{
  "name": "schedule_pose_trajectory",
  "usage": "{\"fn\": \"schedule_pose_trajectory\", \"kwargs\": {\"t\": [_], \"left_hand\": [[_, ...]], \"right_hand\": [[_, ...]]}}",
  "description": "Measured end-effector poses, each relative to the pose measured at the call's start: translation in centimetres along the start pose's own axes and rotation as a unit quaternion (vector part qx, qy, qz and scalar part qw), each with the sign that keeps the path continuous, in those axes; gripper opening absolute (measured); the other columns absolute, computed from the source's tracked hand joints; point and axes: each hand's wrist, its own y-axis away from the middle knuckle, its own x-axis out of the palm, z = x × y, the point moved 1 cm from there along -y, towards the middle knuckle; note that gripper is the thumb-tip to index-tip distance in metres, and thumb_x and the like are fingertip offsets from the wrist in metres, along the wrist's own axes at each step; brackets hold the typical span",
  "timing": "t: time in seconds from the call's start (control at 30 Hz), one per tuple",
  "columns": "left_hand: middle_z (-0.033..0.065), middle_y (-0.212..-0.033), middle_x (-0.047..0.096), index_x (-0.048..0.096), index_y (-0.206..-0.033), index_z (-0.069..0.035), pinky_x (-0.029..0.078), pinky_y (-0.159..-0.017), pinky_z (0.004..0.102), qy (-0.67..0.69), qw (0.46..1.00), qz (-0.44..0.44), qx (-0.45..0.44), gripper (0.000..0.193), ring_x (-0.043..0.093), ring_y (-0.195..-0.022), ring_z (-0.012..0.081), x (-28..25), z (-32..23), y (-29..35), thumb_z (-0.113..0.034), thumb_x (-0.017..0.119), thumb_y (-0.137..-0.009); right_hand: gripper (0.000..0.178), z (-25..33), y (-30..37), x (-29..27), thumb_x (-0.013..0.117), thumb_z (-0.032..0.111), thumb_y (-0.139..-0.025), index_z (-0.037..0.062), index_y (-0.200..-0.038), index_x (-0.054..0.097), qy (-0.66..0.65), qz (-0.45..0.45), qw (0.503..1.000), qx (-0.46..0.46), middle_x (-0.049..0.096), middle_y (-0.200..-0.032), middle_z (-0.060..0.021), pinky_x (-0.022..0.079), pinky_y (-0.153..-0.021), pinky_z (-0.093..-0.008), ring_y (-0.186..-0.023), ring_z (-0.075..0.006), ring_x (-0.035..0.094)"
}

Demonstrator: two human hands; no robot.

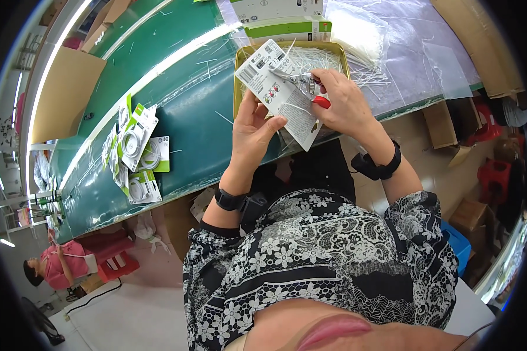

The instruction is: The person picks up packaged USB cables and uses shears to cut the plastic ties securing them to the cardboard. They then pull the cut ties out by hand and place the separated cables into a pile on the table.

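My left hand (253,130) grips a white printed blister card (262,65) by its lower left edge, with the card's back facing up and tilted. Closed around red-handled cutting pliers (303,81) is my right hand (346,104); the metal jaws lie over the card's upper part. A thin white cable tie (297,109) crosses the card near the pliers. Beneath the card, a yellow tray (238,96) holds many loose white cable ties (328,61). Whether the jaws touch a tie, I cannot tell.
Several carded white coiled cables (136,143) lie piled on the green table (187,140) at left. Behind the tray stand white-and-green boxes (287,28), beside a clear bag of ties (357,32). A cardboard box (67,96) stands far left. A person in pink (70,263) sits lower left.
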Motion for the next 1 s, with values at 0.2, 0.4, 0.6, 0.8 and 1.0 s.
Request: {"fn": "schedule_pose_trajectory", "kwargs": {"t": [0.2,0.4,0.6,0.8,1.0], "left_hand": [[0.0107,-0.138,0.044,0.023,-0.147,0.000,0.044,-0.101,0.0345,-0.014,1.000,0.010,0.010,0.079,0.048,-0.124,0.0217,0.2,0.3,0.2,0.002,0.068,-0.082],[0.0109,-0.136,0.045,0.023,-0.147,0.000,0.045,-0.100,0.0340,0.006,1.000,-0.021,-0.006,0.077,0.048,-0.124,0.0220,-0.4,1.3,-0.6,0.001,0.068,-0.083],[0.0104,-0.135,0.045,0.023,-0.146,0.000,0.047,-0.099,0.0346,0.001,1.000,-0.013,0.013,0.076,0.048,-0.124,0.0227,-1.2,0.7,-1.6,0.000,0.067,-0.084],[0.0100,-0.135,0.045,0.025,-0.146,0.000,0.046,-0.099,0.0343,0.007,1.000,-0.029,0.004,0.074,0.048,-0.124,0.0228,-0.5,0.7,-0.9,0.000,0.066,-0.085],[0.0107,-0.134,0.046,0.024,-0.146,0.000,0.043,-0.101,0.0342,0.010,1.000,-0.018,0.004,0.075,0.048,-0.124,0.0228,-0.4,1.0,-1.0,0.000,0.066,-0.084]], "right_hand": [[0.044,0.1,0.5,-0.1,0.064,0.009,-0.072,0.0039,-0.114,0.053,0.024,0.014,1.000,0.007,0.060,-0.094,-0.0133,0.048,-0.075,-0.0385,-0.085,-0.0299,0.060],[0.047,-1.2,0.6,0.4,0.066,0.010,-0.070,0.0048,-0.115,0.052,0.050,0.079,0.993,0.066,0.059,-0.096,-0.0128,0.047,-0.075,-0.0382,-0.083,-0.0297,0.060],[0.050,-1.3,1.8,-0.8,0.067,0.010,-0.069,0.0061,-0.117,0.051,0.036,0.049,0.998,-0.033,0.058,-0.097,-0.0112,0.044,-0.081,-0.0385,-0.087,-0.0297,0.057],[0.052,0.0,2.1,-1.1,0.067,0.010,-0.070,0.0064,-0.118,0.050,0.060,0.082,0.995,-0.024,0.057,-0.101,-0.0116,0.040,-0.089,-0.0401,-0.097,-0.0303,0.055],[0.050,0.3,1.9,-1.2,0.068,0.012,-0.070,0.0062,-0.117,0.051,0.065,0.126,0.990,0.020,0.059,-0.103,-0.0136,0.043,-0.085,-0.0408,-0.098,-0.0310,0.057]]}}
